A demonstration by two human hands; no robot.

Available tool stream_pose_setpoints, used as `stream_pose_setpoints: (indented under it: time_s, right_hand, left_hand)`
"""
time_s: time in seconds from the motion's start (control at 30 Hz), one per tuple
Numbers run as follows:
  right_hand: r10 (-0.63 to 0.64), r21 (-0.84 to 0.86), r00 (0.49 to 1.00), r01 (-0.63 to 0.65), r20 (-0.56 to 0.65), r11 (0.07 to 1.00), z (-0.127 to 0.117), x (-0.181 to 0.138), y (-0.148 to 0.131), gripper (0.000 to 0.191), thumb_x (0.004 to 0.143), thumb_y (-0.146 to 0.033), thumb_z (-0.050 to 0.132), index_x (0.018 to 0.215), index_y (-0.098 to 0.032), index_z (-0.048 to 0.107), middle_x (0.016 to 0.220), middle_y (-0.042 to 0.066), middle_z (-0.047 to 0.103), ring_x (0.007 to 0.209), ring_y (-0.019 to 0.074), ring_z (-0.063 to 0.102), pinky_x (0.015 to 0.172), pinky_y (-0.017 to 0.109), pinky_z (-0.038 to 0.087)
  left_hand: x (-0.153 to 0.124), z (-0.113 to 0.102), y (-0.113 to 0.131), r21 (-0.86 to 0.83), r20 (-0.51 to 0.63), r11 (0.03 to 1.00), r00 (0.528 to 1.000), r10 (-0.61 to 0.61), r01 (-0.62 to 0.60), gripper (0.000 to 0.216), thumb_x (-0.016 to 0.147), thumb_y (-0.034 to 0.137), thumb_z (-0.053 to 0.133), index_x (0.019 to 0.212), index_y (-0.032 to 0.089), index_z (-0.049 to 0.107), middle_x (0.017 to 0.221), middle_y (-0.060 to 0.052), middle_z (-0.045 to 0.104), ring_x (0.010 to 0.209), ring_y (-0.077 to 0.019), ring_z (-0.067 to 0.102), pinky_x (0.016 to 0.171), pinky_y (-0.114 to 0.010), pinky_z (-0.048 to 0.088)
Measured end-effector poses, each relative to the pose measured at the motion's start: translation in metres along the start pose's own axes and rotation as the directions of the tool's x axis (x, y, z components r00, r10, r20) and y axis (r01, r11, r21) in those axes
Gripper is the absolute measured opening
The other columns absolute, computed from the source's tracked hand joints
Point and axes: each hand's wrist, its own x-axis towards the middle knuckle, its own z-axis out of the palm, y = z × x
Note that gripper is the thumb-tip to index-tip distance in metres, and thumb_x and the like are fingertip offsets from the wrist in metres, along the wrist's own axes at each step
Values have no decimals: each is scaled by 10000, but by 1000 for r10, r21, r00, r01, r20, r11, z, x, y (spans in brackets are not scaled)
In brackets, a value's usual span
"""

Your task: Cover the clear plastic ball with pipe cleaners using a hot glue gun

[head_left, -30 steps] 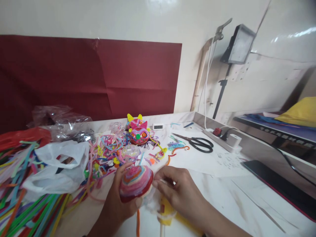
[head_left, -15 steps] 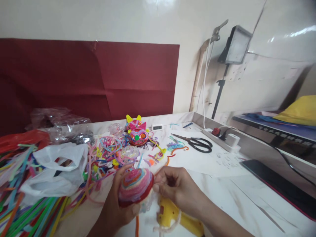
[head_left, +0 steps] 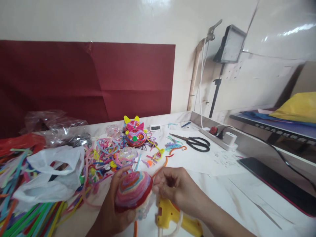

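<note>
My left hand (head_left: 116, 204) is wrapped around a dome-shaped ball (head_left: 134, 192) covered in coiled fuzzy pipe cleaners in pink, blue, orange, cream and dark red. Clear, bumpy material shows along its lower edge. At the right rim of the ball, the fingertips of my right hand (head_left: 170, 184) are pinched together on a cream pipe cleaner (head_left: 180, 219), whose loose length hangs below the hand. The exact pinch point is hidden by the fingers. Beneath my right hand lies a yellow glue gun (head_left: 169, 214).
Behind the hands sit decorated animal heads (head_left: 135, 135) beside a heap of pipe cleaner scraps (head_left: 103, 151). Black scissors (head_left: 197, 144) lie on white paper. A phone (head_left: 276, 184) and power strip (head_left: 222, 140) are at right; a white plastic bag (head_left: 56, 161) and long pipe cleaners (head_left: 37, 217) at left.
The view has shifted slightly, so everything sits a little further left. The hanging cream strand has changed its curve. Both hands keep their grip at the ball.
</note>
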Motion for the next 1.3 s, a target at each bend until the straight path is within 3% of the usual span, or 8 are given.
stream_pose_setpoints:
  time_s: [0.4, 0.63, 0.93, 1.13, 1.3]
  right_hand:
    - [-87, -249, 996, 91, 27, 964, -3, -3, -7, 115, 843, -211, 598, 740, -171, 630, 608, -54, 501, 570, 101, 426, 538, 213, 326]
    - [-87, -235, 995, 97, 55, 967, -7, -2, -10, 108, 854, -207, 577, 764, -170, 626, 627, -53, 505, 579, 101, 419, 547, 212, 327]
    - [-42, -93, 997, 48, 61, 995, -8, -3, -6, 169, 831, -295, 652, 737, -158, 621, 627, -40, 535, 567, 96, 418, 515, 208, 313]
    - [21, 37, 997, -24, 79, 999, -7, -1, -6, 391, 739, -520, 743, 731, -149, 620, 644, -20, 559, 578, 108, 451, 541, 231, 347]
    - [65, 67, 992, -73, 108, 995, -7, 0, -5, 461, 683, -591, 760, 717, -152, 623, 611, -24, 539, 537, 105, 444, 517, 241, 357]
  left_hand:
    - [0, -1, 0, 7, 7, 1000, 1000, 12, -13, 827, 557, 766, 707, 1216, 280, 594, 1268, -83, 577, 1174, -358, 568, 948, -392, 511]
    - [2, -3, -1, -4, 40, 999, 999, -36, 36, 869, 505, 755, 740, 1207, 266, 588, 1242, -97, 610, 1157, -386, 586, 925, -423, 536]
    - [-4, -6, 4, -50, 57, 992, 992, -109, 111, 921, 465, 756, 760, 1250, 307, 590, 1326, -60, 591, 1238, -405, 523, 1046, -454, 457]
    - [-6, -9, -4, -61, 64, 997, 997, -49, 52, 887, 496, 739, 762, 1262, 323, 598, 1357, -38, 575, 1297, -394, 476, 1099, -435, 404]
    - [-4, -15, -10, -65, 129, 998, 992, 12, -4, 833, 561, 671, 779, 1303, 353, 575, 1344, -29, 603, 1264, -380, 523, 1080, -435, 430]
